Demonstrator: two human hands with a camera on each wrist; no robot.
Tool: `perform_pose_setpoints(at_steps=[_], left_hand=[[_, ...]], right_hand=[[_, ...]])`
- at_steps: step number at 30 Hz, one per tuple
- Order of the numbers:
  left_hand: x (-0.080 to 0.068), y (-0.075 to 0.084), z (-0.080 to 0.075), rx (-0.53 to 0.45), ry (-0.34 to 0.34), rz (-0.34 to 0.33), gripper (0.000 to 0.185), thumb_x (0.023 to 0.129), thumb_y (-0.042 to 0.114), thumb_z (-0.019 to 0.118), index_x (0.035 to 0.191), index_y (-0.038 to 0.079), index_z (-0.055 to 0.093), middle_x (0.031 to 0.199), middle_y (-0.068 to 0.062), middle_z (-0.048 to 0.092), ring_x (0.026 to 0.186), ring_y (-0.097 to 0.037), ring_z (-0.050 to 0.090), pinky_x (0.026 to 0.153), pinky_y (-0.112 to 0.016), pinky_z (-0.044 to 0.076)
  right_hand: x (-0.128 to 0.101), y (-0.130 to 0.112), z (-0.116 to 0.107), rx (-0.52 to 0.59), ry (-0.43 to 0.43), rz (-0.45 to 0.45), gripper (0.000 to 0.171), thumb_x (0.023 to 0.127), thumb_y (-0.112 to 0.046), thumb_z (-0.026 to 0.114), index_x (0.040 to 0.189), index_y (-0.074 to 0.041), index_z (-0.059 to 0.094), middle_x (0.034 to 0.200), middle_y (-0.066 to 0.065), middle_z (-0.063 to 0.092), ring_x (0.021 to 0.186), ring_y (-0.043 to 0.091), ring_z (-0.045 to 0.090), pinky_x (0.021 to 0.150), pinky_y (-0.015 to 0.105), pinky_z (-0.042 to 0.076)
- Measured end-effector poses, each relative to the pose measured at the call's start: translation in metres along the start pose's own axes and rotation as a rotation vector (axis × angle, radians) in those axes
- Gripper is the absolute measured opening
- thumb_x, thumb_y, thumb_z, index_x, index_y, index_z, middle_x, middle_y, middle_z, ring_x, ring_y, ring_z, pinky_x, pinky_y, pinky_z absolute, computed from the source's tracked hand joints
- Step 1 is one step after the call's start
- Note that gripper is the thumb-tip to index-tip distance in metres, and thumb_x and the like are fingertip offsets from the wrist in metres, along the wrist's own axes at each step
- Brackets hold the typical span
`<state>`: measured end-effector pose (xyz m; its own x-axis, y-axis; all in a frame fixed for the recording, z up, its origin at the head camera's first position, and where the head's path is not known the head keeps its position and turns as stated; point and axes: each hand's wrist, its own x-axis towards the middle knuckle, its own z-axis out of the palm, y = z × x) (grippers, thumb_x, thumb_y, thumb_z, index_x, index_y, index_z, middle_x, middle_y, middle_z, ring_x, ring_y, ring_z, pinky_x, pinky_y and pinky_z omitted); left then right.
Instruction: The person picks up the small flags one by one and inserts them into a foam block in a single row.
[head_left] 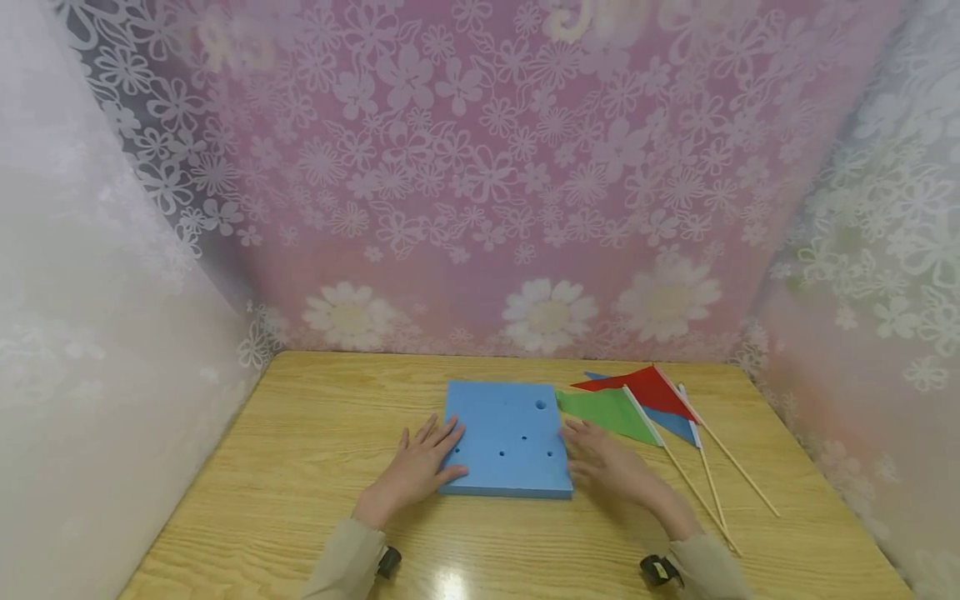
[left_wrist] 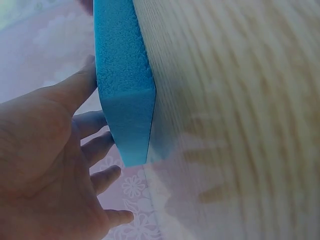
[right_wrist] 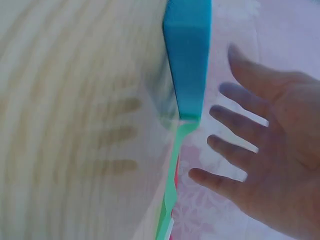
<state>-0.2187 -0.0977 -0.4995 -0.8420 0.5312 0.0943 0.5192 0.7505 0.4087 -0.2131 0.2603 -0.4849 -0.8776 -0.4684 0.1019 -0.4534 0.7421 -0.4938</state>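
Blue foam block (head_left: 506, 439) is lying flat on the tabletop (head_left: 300, 467) between both hands, left hand (head_left: 417, 472) resting open-fingered on its left edge, right hand (head_left: 604, 463) hovering open beside its right

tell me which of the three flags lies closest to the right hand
The green flag: its cloth lies just beyond the right hand, while the red and blue ones lie farther right.
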Motion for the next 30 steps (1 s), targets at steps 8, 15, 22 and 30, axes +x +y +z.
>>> perform_pose_setpoints(at_steps=[8,15,22,30], left_hand=[[0.001,0.002,-0.002,0.006,0.003,0.001,0.070,0.101,0.042,0.060,0.157,0.008,0.038,0.164,-0.013,0.030,0.152,-0.044,0.018,0.111,-0.078,0.015],[0.001,0.003,-0.001,0.003,0.007,-0.014,0.068,0.102,0.041,0.059,0.158,0.009,0.038,0.165,-0.013,0.030,0.153,-0.044,0.017,0.111,-0.078,0.014],[-0.001,0.006,-0.002,-0.015,0.020,-0.012,0.067,0.101,0.037,0.062,0.156,0.006,0.040,0.163,-0.016,0.032,0.152,-0.046,0.018,0.111,-0.078,0.014],[0.003,0.007,-0.003,-0.010,0.026,-0.004,0.066,0.101,0.036,0.062,0.156,0.005,0.041,0.163,-0.016,0.033,0.152,-0.046,0.018,0.111,-0.078,0.014]], right_hand=[[-0.017,0.030,-0.038,0.011,0.325,0.160,0.035,0.100,-0.015,0.066,0.133,-0.004,0.065,0.123,0.019,0.070,0.100,0.040,0.070,0.074,0.047,0.060],[-0.043,0.068,-0.060,0.230,0.303,0.328,0.043,0.105,-0.022,0.059,0.137,0.007,0.058,0.123,0.029,0.065,0.093,0.033,0.073,0.071,0.033,0.061],[-0.061,0.090,-0.067,0.309,0.241,0.435,0.045,0.105,-0.018,0.058,0.135,0.016,0.053,0.124,0.036,0.060,0.093,0.032,0.073,0.077,0.038,0.061],[-0.057,0.103,-0.071,0.059,0.140,0.492,0.032,0.093,-0.014,0.071,0.112,0.012,0.069,0.095,0.019,0.071,0.078,0.020,0.067,0.066,0.032,0.054]])
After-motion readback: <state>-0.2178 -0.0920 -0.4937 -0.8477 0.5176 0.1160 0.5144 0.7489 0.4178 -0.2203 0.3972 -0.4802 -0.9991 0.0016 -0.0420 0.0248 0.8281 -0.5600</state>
